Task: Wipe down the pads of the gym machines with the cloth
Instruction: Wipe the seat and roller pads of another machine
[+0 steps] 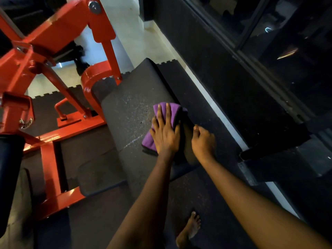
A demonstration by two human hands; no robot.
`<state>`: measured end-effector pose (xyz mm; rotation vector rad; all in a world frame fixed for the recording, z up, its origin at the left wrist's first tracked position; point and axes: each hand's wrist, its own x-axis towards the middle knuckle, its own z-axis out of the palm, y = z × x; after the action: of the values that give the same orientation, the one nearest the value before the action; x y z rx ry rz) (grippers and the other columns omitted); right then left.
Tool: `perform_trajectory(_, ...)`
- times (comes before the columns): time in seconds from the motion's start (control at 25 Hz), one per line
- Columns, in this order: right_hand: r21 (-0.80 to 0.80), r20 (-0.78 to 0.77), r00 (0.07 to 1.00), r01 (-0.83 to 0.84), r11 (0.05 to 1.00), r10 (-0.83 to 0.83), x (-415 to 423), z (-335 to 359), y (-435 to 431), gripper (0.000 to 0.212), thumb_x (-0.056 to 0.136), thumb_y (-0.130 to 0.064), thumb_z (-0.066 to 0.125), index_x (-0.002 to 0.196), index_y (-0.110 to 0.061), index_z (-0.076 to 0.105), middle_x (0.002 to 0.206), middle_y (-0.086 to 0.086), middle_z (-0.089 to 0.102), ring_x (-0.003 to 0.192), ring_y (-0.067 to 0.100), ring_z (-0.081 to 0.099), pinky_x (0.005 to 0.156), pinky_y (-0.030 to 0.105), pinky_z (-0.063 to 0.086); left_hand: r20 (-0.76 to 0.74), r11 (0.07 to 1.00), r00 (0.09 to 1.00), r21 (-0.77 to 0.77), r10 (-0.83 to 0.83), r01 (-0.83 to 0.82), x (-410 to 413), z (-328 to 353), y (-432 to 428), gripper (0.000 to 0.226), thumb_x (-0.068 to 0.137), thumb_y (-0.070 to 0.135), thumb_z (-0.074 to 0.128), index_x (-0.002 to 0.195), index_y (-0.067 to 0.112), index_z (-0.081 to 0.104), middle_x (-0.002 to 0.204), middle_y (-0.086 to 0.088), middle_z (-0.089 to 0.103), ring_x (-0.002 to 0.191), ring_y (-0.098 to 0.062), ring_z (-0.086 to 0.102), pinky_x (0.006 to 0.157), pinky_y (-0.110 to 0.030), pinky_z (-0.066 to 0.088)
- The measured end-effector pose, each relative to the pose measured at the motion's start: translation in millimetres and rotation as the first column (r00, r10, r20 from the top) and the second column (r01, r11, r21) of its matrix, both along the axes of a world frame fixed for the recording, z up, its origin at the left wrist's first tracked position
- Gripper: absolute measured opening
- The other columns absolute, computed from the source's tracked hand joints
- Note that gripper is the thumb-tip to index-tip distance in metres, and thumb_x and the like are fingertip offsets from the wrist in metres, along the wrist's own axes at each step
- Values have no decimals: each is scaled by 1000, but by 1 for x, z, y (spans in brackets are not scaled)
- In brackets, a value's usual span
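a folded purple cloth [172, 112], soft and napped with a dark border, is pressed flat on the right side of a long sloping pad [129, 108], close to that pad's right edge. the left hand [165, 133] is laid over the cloth with its fingers straight and slightly spread, palm down. the right hand [203, 139] is seen just beside it at the pad's right edge, with the fingers curled and the thumb pointed forward; whether the edge is gripped cannot be told.

the pad is a dark, matte, rectangular surface with rounded corners; its cover is speckled with pale flecks and crossed by a faint pale streak near the cloth. a second dark pad [100, 177] with rounded corners is set lower, to the left. both are carried by a glossy red steel frame [53, 33] made of square tubes, flat plates and a curved bracket, bolted at the joints. a black cylindrical roller [9, 168] is seen at the far left.

the floor is covered by dark speckled rubber mats [100, 221] with toothed, interlocking edges, beyond which pale tiles [129, 33] are seen. a bare foot [190, 229] is planted on the mat. on the right, a white strip [221, 115] is run along a dark wall topped with glass panes [269, 51].
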<state>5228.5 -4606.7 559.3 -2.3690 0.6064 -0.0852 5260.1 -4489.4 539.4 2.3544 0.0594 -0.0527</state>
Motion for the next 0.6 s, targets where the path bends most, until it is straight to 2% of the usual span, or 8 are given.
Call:
perform_trajectory(0.12,-177,1,1000,3,984,-3,8,1,13,40,109,-32,37,127,-12,67,111,20,72,103,39,67,76,36,46,-49,1000,999,26,-1,2,-20,-9,8,77,100,44,43,159,39,-7,168,7,-11,153,-30,6,120,-55,12)
perform_trajectory(0.28,-348,21,1000,0,937,8,9,-11,16,42,108,-33,34,113,-11,69,92,20,73,84,39,69,64,36,41,-87,995,995,93,47,-39,42,-4,6,75,101,48,40,160,34,-3,169,-1,-6,151,-35,10,118,-58,13)
perform_trajectory(0.4,-410,55,998,33,911,-11,9,-14,18,43,107,-34,33,101,-12,70,79,18,72,72,38,69,58,35,43,-85,996,996,89,9,-2,124,11,16,74,103,49,40,160,33,-5,168,-4,-10,152,-38,4,119,-60,8)
perform_trajectory(0.48,-427,31,999,29,904,-17,8,-16,21,44,108,-35,31,103,-14,70,81,14,72,73,36,69,62,37,48,-83,992,997,127,-11,22,160,21,22,73,103,51,38,160,33,-5,168,-4,-13,153,-38,2,120,-60,9)
perform_trajectory(0.6,-405,2,1000,25,914,-27,9,-13,20,40,107,-34,35,106,-14,70,84,15,73,77,38,69,65,39,49,-19,995,1000,96,-15,17,149,20,19,72,103,48,38,160,33,-4,169,-3,-10,153,-35,3,122,-59,10)
